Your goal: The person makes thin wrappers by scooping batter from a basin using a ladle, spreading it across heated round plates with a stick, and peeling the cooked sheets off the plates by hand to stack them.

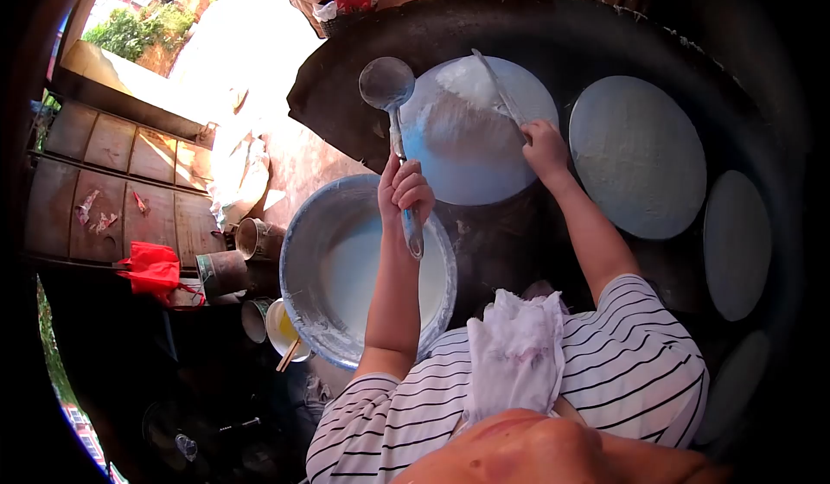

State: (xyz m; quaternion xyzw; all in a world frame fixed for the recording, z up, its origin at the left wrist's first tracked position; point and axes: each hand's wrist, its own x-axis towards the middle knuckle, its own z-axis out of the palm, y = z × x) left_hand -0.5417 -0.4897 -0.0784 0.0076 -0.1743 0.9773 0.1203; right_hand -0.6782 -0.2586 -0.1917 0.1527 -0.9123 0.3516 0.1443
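Observation:
My left hand (406, 192) is closed around the handle of a metal ladle (386, 83), whose bowl points away from me beside the griddle's left edge. In my right hand (545, 149) is a long flat scraper (500, 89), laid across the upper right part of a round griddle (484, 177). White batter (468, 81) lies spread over the griddle's far part, thicker near the top. Below my left hand stands a large basin (298, 268) with whitish liquid (356, 264) in it; my left forearm hides part of it.
More round griddles (638, 157) curve along the right, the nearest with a pale layer on it. A dark curved sheet (346, 95) edges the far side. Left of the basin are buckets (223, 274), a bowl with chopsticks (290, 354) and a red bag (153, 270).

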